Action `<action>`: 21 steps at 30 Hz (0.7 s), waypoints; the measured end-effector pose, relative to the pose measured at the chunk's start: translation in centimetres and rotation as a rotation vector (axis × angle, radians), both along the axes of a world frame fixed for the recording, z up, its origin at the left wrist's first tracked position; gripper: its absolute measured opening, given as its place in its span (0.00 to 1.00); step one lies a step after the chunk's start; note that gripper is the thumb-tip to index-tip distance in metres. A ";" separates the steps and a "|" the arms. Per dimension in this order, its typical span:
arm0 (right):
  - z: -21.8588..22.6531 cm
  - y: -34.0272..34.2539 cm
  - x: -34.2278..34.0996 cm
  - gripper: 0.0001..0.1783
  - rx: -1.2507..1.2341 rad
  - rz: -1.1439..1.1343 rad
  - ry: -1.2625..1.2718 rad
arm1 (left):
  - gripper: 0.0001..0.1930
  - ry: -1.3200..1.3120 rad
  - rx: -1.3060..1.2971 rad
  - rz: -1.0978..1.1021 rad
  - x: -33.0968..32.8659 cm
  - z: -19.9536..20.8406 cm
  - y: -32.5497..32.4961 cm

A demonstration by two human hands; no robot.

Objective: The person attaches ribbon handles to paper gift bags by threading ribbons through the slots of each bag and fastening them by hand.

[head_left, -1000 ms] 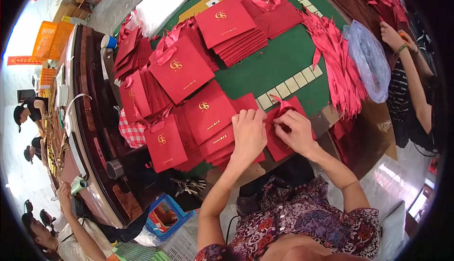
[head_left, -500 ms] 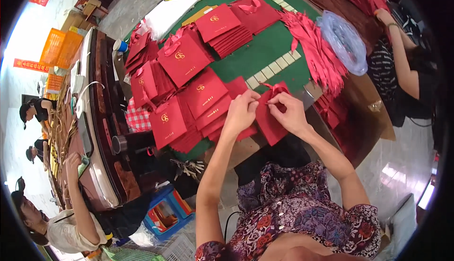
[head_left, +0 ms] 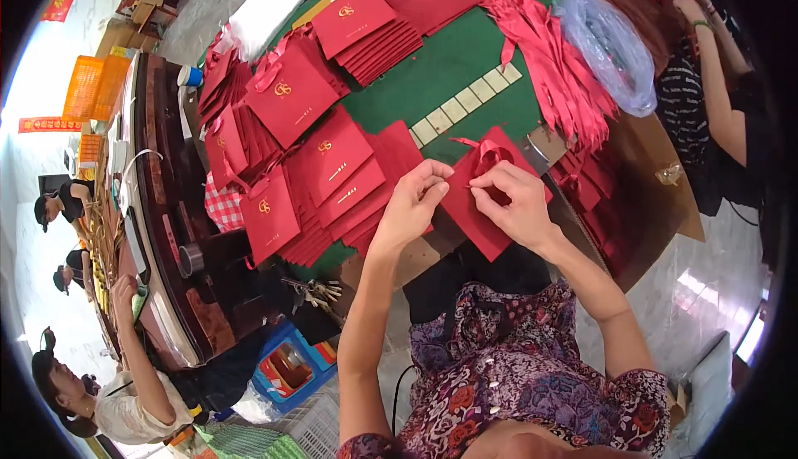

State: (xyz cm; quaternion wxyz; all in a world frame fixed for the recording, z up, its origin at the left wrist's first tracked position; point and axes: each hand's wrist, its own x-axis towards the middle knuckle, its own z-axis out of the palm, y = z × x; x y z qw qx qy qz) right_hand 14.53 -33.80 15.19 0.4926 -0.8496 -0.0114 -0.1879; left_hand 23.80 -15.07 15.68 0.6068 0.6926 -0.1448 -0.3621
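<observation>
Right now, a flat red bag [head_left: 465, 222] lies slightly right of centre in the frame, at the near edge of a green-topped bench [head_left: 416, 85], tilted so one corner points toward the bottom. A looped red ribbon [head_left: 490, 151] stands at its upper part. Both hands are over or beside it: the right hand [head_left: 517, 203] has thumb and forefinger brought nearly together at the bag's face just below the ribbon, though whether they pinch anything cannot be told. The left hand [head_left: 409, 203] is just beside the bag's left edge, fingers curled toward the thumb; whether it grips something cannot be told either. Stacks of similar red bags [head_left: 328, 168] fill the centre left, printed in gold. A row of pale squares [head_left: 470, 97] runs above the bag. Toward the upper right lies a bunch of loose red ribbons [head_left: 549, 60], with a clear bluish plastic bag [head_left: 611, 51] beside it. Keys [head_left: 316, 294] hang below the stacks.
</observation>
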 end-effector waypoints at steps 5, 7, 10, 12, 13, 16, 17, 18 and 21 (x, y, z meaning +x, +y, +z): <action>-0.2 0.0 0.9 0.06 -0.028 0.033 -0.003 | 0.08 0.048 -0.028 0.017 0.5 -0.2 0.3; -0.1 0.1 1.2 0.06 -0.031 0.034 -0.013 | 0.08 0.065 -0.043 0.020 0.7 -0.5 0.4; -0.1 0.4 1.6 0.06 -0.033 0.027 0.035 | 0.08 0.071 -0.044 0.028 0.6 -0.9 0.5; -0.3 0.4 1.9 0.06 -0.018 0.025 0.048 | 0.08 0.032 -0.056 0.073 0.6 -1.1 0.4; -0.3 0.5 2.0 0.06 -0.021 0.026 0.048 | 0.08 0.032 -0.059 0.075 0.4 -1.2 0.2; -0.3 0.8 2.5 0.05 -0.049 0.004 0.075 | 0.07 -0.440 0.201 0.131 -0.5 -0.4 -0.8; -0.3 0.9 2.7 0.06 -0.064 0.002 0.111 | 0.07 -0.439 0.201 0.133 -0.5 -0.2 -1.1; -0.2 0.9 2.9 0.06 -0.080 0.000 0.146 | 0.08 -0.529 0.251 0.135 -0.6 0.0 -1.3; -1.1 0.8 3.1 0.05 -0.263 0.029 0.127 | 0.10 -0.610 0.350 0.105 -0.5 0.7 -1.7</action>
